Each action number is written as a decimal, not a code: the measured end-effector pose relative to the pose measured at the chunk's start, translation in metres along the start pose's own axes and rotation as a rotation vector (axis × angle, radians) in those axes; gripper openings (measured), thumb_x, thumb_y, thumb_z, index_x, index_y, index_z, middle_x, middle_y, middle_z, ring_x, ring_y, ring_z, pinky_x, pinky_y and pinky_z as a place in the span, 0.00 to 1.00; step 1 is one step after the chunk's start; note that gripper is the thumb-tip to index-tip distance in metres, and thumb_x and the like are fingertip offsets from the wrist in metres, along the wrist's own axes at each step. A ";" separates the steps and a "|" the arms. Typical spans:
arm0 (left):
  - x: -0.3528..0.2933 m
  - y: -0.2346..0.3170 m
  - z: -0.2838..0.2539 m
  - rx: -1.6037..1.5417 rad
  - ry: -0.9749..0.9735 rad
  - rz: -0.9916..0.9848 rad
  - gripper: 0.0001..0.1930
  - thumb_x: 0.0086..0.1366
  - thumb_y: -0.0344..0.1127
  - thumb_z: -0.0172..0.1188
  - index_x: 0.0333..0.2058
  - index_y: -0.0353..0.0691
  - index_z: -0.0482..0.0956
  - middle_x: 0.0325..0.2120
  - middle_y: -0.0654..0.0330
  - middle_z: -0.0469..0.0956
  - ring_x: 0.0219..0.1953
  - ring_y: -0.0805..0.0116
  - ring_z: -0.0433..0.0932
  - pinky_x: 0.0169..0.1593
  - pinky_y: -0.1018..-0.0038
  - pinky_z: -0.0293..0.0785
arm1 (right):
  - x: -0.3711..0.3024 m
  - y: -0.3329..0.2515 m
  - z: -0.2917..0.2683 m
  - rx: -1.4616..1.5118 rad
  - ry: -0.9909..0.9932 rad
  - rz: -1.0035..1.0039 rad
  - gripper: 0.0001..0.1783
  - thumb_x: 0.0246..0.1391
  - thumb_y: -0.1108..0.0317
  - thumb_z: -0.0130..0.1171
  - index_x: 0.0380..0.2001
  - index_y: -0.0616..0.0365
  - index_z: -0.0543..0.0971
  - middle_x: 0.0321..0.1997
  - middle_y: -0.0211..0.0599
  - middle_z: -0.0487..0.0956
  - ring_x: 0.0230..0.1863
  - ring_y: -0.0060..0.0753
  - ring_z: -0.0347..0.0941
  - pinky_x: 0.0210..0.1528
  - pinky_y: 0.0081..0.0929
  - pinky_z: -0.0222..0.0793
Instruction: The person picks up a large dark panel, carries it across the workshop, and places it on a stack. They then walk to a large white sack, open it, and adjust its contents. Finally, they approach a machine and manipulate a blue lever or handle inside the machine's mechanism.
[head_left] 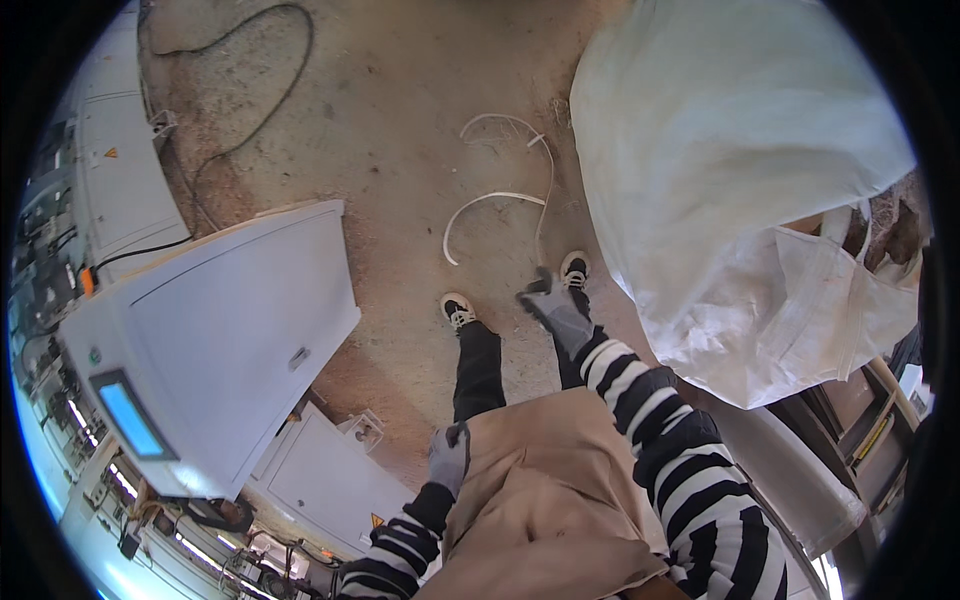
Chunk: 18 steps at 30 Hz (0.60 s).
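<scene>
My left hand (pixel 449 460), in a grey glove with dark fingertips, hangs at the left edge of my tan apron (pixel 550 450). Its fingers are curled in, and nothing shows in them. My right hand (pixel 562 312), gloved alike, reaches forward over my right leg with fingers and thumb apart. I see nothing held in it. On the floor ahead of my shoes lie curved pale strips (pixel 490 197). A thin strand from them runs back toward the right hand; whether they touch I cannot tell.
At left stands a light grey machine cabinet (pixel 230 310) with a lit blue screen (pixel 132 414). A black cable (pixel 290 90) loops over the dusty floor. Large white bulk bags (pixel 720 150) fill the right side. Behind them are a grey curved panel (pixel 785 470) and shelving (pixel 880 420).
</scene>
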<state>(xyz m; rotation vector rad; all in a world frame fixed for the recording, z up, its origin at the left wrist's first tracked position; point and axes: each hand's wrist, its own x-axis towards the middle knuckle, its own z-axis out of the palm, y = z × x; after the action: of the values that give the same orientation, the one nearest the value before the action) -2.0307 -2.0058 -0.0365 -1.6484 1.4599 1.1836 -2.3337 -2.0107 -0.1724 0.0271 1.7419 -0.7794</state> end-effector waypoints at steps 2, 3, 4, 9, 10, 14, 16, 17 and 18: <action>0.010 -0.011 0.016 0.024 0.073 0.086 0.25 0.58 0.47 0.56 0.49 0.37 0.69 0.46 0.47 0.69 0.50 0.50 0.67 0.52 0.58 0.64 | 0.062 0.052 -0.021 -0.470 0.251 -0.098 0.40 0.43 0.58 0.62 0.57 0.66 0.60 0.51 0.55 0.70 0.50 0.47 0.70 0.49 0.38 0.68; 0.015 -0.014 0.022 0.049 0.111 0.117 0.27 0.57 0.48 0.57 0.51 0.38 0.68 0.48 0.44 0.67 0.51 0.46 0.65 0.54 0.57 0.62 | 0.090 0.071 -0.030 -0.530 0.299 -0.149 0.40 0.42 0.59 0.63 0.57 0.64 0.60 0.51 0.54 0.70 0.50 0.48 0.70 0.49 0.38 0.67; 0.021 -0.013 0.027 0.106 0.136 0.148 0.29 0.56 0.48 0.58 0.52 0.38 0.66 0.49 0.44 0.66 0.52 0.46 0.64 0.55 0.57 0.60 | 0.116 0.086 -0.035 -0.590 0.346 -0.206 0.40 0.41 0.60 0.63 0.56 0.63 0.60 0.50 0.52 0.70 0.49 0.48 0.69 0.49 0.37 0.67; 0.043 0.005 0.031 0.167 0.251 0.249 0.34 0.52 0.45 0.62 0.55 0.36 0.63 0.51 0.42 0.62 0.55 0.43 0.59 0.57 0.54 0.55 | 0.218 0.097 -0.027 -0.826 0.396 -0.301 0.38 0.43 0.59 0.61 0.56 0.63 0.61 0.53 0.54 0.67 0.54 0.51 0.65 0.53 0.38 0.63; 0.045 0.009 0.029 0.167 0.254 0.256 0.34 0.52 0.45 0.63 0.55 0.37 0.62 0.51 0.42 0.61 0.55 0.43 0.59 0.57 0.53 0.55 | 0.240 0.090 -0.026 -0.807 0.353 -0.264 0.38 0.43 0.58 0.60 0.57 0.63 0.60 0.54 0.54 0.66 0.54 0.52 0.64 0.54 0.39 0.62; 0.052 0.022 0.021 0.169 0.263 0.249 0.35 0.51 0.40 0.64 0.56 0.37 0.60 0.53 0.42 0.59 0.55 0.43 0.58 0.57 0.53 0.55 | 0.318 0.077 0.001 -0.823 0.299 -0.337 0.39 0.45 0.60 0.58 0.59 0.60 0.57 0.57 0.53 0.64 0.56 0.51 0.63 0.55 0.39 0.62; 0.058 0.026 0.017 0.189 0.237 0.245 0.36 0.52 0.38 0.64 0.57 0.35 0.58 0.55 0.40 0.55 0.57 0.41 0.56 0.59 0.55 0.57 | 0.348 0.076 0.017 -0.915 0.340 -0.351 0.38 0.46 0.60 0.57 0.60 0.59 0.57 0.58 0.53 0.64 0.56 0.51 0.63 0.54 0.39 0.63; 0.060 0.027 0.013 0.214 0.200 0.241 0.38 0.52 0.38 0.65 0.58 0.35 0.56 0.56 0.39 0.53 0.58 0.40 0.55 0.59 0.57 0.59 | 0.359 0.076 0.025 -0.952 0.366 -0.373 0.38 0.47 0.60 0.57 0.61 0.58 0.56 0.58 0.52 0.63 0.56 0.50 0.63 0.54 0.39 0.63; 0.063 0.030 0.012 0.198 0.218 0.234 0.36 0.50 0.36 0.66 0.57 0.34 0.59 0.56 0.38 0.54 0.57 0.39 0.56 0.59 0.56 0.60 | 0.373 0.073 0.032 -1.036 0.414 -0.318 0.29 0.48 0.59 0.54 0.54 0.57 0.65 0.50 0.49 0.70 0.50 0.48 0.68 0.50 0.39 0.65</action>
<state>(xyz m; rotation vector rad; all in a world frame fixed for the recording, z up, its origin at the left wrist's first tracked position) -2.0639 -2.0267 -0.0959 -1.5386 1.8850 0.9638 -2.4001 -2.1075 -0.5358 -0.8525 2.3982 0.0030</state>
